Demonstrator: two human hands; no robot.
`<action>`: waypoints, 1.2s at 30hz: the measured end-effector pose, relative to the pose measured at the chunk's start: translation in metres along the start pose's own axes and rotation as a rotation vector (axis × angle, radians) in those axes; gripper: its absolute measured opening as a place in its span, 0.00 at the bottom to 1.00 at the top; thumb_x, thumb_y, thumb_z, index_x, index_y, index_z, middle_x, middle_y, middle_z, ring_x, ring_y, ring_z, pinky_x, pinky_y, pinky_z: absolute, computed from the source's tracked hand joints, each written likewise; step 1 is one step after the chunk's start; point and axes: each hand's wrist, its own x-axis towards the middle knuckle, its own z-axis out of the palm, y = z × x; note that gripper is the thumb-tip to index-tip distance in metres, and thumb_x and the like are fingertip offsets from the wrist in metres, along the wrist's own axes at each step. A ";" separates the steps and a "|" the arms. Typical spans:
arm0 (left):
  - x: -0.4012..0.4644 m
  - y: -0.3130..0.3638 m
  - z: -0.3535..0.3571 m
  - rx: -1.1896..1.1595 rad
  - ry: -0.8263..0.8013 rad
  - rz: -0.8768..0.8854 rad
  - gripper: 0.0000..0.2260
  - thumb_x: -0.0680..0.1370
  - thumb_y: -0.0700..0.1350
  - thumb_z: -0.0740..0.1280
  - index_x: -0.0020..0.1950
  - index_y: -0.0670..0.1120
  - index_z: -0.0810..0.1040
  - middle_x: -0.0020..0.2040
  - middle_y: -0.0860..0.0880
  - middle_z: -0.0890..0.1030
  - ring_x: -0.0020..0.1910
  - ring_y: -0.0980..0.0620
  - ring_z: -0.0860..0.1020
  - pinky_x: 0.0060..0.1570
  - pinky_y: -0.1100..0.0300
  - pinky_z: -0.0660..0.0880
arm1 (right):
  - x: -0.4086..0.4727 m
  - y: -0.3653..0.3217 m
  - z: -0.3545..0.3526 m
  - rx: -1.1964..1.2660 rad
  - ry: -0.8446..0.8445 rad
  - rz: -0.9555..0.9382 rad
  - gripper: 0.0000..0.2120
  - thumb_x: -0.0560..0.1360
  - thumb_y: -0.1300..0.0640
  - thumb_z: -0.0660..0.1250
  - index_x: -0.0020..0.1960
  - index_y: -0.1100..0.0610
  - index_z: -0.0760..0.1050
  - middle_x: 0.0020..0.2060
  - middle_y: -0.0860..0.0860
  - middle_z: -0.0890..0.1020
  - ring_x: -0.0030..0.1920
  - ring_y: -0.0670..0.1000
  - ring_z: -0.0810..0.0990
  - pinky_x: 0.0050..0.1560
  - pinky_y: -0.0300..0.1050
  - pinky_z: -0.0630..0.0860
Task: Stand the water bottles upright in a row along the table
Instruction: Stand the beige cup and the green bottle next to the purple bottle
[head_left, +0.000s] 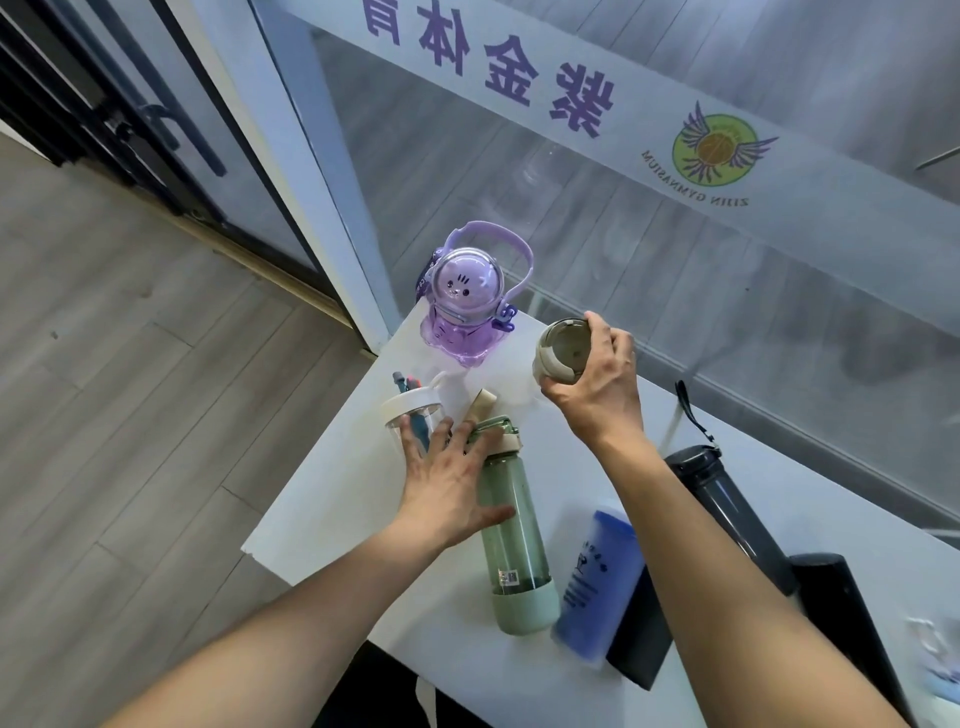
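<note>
Green bottle (511, 525) lies on the white surface (332, 499) under the left hand (452, 483), fingers spread open. Right hand (597, 384) grips one beige bottle (561, 351); one purple bottle (465, 306) stands far.

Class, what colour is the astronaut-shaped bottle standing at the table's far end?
Purple, with a clear domed top; the astronaut-shaped bottle shows best in the head view.

- I take this for a sports gym's entrance area: the glass wall (597, 218) carries a white band with purple Chinese characters.
- The round winged basketball logo (719, 145) reads "ZIJIN GYMNASIUM", mirrored.
- I see grey wood-look flooring (104, 389) and a white table (332, 499) of drink bottles.
</note>
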 end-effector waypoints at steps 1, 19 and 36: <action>0.000 0.000 0.000 0.003 -0.001 0.000 0.43 0.65 0.74 0.64 0.75 0.60 0.55 0.76 0.50 0.61 0.77 0.42 0.55 0.69 0.30 0.34 | 0.001 -0.001 0.000 -0.008 0.001 0.000 0.45 0.65 0.51 0.78 0.77 0.51 0.61 0.63 0.54 0.68 0.62 0.57 0.70 0.64 0.51 0.73; -0.013 -0.017 0.002 0.064 0.051 0.070 0.38 0.72 0.67 0.63 0.78 0.60 0.52 0.78 0.47 0.58 0.78 0.41 0.52 0.72 0.33 0.40 | -0.082 0.008 0.004 0.009 0.058 0.252 0.41 0.69 0.40 0.73 0.74 0.53 0.60 0.66 0.55 0.70 0.67 0.57 0.69 0.68 0.53 0.66; -0.039 -0.050 0.003 0.134 0.096 0.048 0.24 0.70 0.49 0.70 0.66 0.49 0.73 0.73 0.43 0.68 0.73 0.38 0.63 0.72 0.42 0.58 | -0.066 -0.030 0.073 -0.105 -0.473 0.390 0.35 0.61 0.38 0.72 0.62 0.53 0.67 0.57 0.54 0.76 0.58 0.58 0.79 0.57 0.52 0.78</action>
